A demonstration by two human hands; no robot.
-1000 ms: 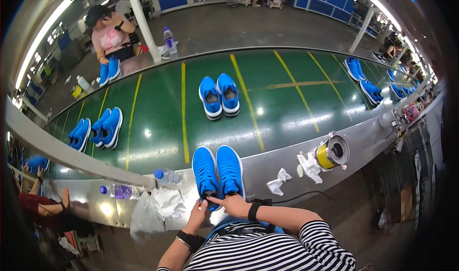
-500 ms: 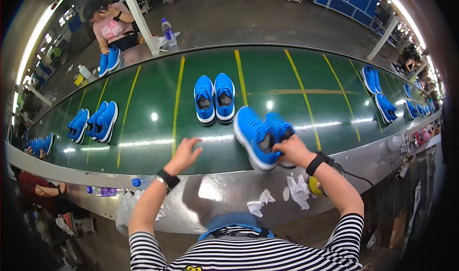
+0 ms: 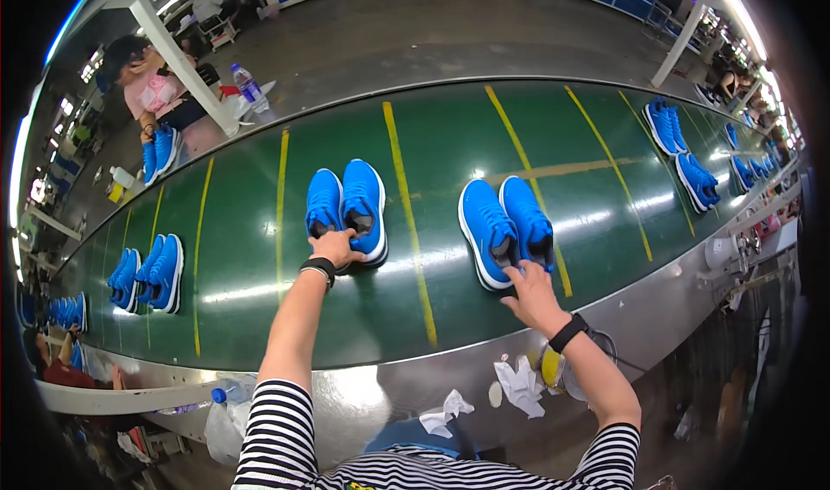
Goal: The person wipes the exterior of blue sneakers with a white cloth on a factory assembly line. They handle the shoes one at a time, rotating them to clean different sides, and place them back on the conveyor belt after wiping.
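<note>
Two pairs of blue sneakers with white soles stand in front of me on a green conveyor belt [image 3: 242,317], toes pointing away. My left hand [image 3: 335,249] grips the heel ends of the left pair of sneakers [image 3: 363,200], its fingers at the collars and partly hidden there. At the right pair of sneakers [image 3: 490,222], my right hand [image 3: 534,300] is by the heels, fingertips close to or touching the collars. Its thumb stands apart from the fingers, and nothing shows between them.
More blue sneakers stand on the belt at left [image 3: 161,274] and right [image 3: 696,181]. Crumpled white paper [image 3: 520,386] and a yellow round object [image 3: 552,366] lie on the metal edge. Across the belt, a person [image 3: 156,92] handles sneakers beside a bottle [image 3: 248,85].
My right hand has set its pair of sneakers down on the belt and loosened its fingers. My left hand has reached forward onto the other pair. The view has shifted.
</note>
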